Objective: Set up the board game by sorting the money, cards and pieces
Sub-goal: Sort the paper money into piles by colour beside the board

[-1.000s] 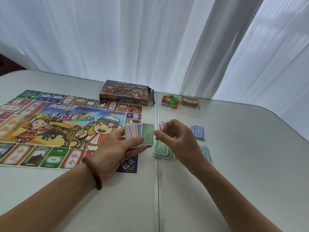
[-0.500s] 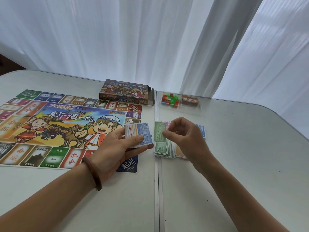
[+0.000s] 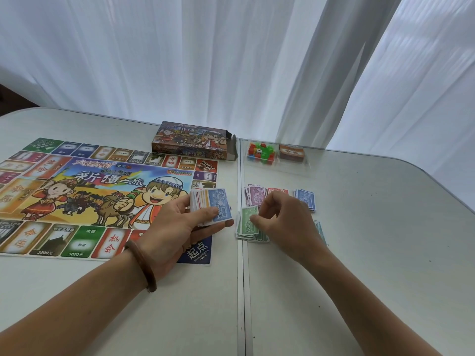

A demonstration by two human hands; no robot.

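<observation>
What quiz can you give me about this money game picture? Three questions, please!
1. True or false: the left hand holds a stack of notes with a blue one on top.
2. The right hand pinches a note in its fingers. Which colour is it? A red, B green, C yellow.
3. Which wrist wears the brown bracelet?

Key: 1 true; 2 B; 3 the left.
</observation>
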